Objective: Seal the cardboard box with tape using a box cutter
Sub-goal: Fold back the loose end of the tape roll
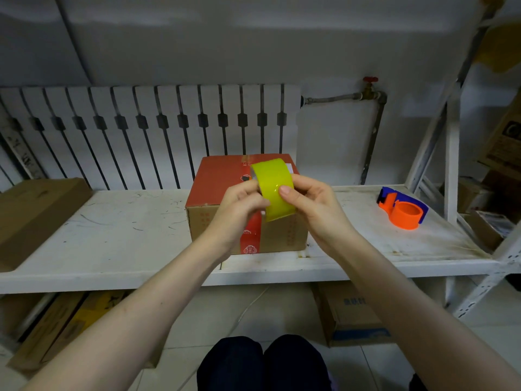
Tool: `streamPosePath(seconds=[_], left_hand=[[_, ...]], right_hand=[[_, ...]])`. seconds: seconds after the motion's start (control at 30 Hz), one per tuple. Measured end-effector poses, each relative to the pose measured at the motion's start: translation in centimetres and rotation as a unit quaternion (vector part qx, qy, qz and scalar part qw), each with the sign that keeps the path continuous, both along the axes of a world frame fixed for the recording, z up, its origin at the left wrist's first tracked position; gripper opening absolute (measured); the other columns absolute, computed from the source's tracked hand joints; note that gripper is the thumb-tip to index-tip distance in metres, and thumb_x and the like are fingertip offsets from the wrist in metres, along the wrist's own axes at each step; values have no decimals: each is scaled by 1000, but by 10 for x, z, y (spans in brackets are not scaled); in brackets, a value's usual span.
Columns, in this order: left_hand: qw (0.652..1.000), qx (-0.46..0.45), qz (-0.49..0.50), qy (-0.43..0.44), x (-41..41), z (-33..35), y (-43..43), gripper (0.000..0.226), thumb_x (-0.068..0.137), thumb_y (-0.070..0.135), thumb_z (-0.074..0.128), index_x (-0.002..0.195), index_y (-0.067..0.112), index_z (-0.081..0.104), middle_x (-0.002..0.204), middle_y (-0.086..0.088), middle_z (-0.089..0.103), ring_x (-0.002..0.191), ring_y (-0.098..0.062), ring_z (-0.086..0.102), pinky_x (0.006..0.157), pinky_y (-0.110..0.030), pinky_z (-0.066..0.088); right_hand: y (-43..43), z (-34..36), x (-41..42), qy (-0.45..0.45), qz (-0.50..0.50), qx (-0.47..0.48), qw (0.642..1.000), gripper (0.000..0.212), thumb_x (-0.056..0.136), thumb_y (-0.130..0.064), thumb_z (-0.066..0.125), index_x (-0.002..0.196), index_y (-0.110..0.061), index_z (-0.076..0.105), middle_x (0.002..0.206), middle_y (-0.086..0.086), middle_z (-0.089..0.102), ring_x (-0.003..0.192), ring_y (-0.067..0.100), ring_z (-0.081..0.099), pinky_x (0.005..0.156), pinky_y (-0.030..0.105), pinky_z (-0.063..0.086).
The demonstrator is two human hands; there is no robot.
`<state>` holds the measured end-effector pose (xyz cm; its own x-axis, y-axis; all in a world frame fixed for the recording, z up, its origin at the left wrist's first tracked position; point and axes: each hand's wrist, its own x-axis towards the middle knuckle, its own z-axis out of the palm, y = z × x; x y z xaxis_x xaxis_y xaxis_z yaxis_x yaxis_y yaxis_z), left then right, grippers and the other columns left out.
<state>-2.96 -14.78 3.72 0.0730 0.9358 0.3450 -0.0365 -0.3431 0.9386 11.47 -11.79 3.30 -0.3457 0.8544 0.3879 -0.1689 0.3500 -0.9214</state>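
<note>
A cardboard box (pixel 222 176) with a red top and a red tape stripe down its front stands on the white shelf (pixel 112 232). In front of it I hold a roll of yellow tape (pixel 272 182) upright with both hands. My left hand (pixel 239 207) grips the roll's left side, fingers curled at its edge. My right hand (pixel 310 204) grips the right side, thumb pressed on the tape's outer face. An orange and blue tape dispenser (pixel 403 207) lies on the shelf at the right. No box cutter shows.
A flat brown carton (pixel 33 215) lies at the shelf's left end. A radiator (pixel 146 131) and pipe with a red valve (pixel 370 88) line the wall behind. Cardboard boxes sit under the shelf and at the right. My knees (pixel 262 362) are below.
</note>
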Motion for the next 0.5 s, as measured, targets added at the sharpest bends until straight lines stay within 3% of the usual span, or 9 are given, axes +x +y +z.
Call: streamPosePath(seconds=[0.07, 0.13, 0.2, 0.33, 0.43, 0.5], left_hand=[[996, -43, 44, -62, 4, 3, 1, 19, 78, 14, 52, 78, 19, 70, 77, 1, 68, 75, -13, 62, 70, -26, 50], [991, -72, 93, -67, 7, 2, 3, 17, 79, 16, 52, 70, 18, 66, 71, 0, 63, 72, -16, 56, 70, -30, 43], [988, -93, 103, -70, 10, 3, 2, 12, 71, 21, 50, 77, 12, 56, 79, -10, 52, 79, -23, 47, 74, -37, 37], [992, -82, 94, -35, 10, 9, -2, 20, 62, 18, 42, 81, 12, 43, 82, -11, 34, 79, -25, 31, 72, -39, 25], [996, -65, 53, -7, 13, 11, -2, 27, 63, 13, 41, 88, 9, 49, 83, -13, 40, 80, -25, 36, 76, -40, 28], [998, -61, 28, 14, 15, 10, -3, 32, 66, 11, 41, 95, 5, 53, 87, -14, 45, 83, -25, 40, 78, -41, 31]], right_hand=[[0, -3, 0, -38, 5, 55, 998, 27, 91, -10, 54, 116, -5, 62, 116, 17, 64, 107, 26, 61, 90, 34, 52], [0, -7, -1, -77, 6, 103, 992, 26, 91, -7, 53, 116, -4, 61, 115, 19, 62, 108, 27, 58, 91, 34, 53], [1, -9, 1, -112, -1, 141, 984, 26, 90, -11, 57, 114, -3, 63, 111, 18, 62, 107, 24, 58, 90, 33, 52], [14, -2, 20, -65, -124, 159, 977, 23, 85, -15, 50, 102, -18, 64, 104, 2, 59, 99, 3, 56, 84, 18, 47], [23, -3, 25, -208, -124, 226, 944, 46, 83, -15, 58, 127, -23, 48, 128, -1, 50, 114, 4, 51, 90, 14, 44], [26, -9, 22, -227, -97, 200, 948, 49, 89, -12, 57, 134, -24, 44, 131, 2, 54, 106, 6, 58, 88, 22, 51]])
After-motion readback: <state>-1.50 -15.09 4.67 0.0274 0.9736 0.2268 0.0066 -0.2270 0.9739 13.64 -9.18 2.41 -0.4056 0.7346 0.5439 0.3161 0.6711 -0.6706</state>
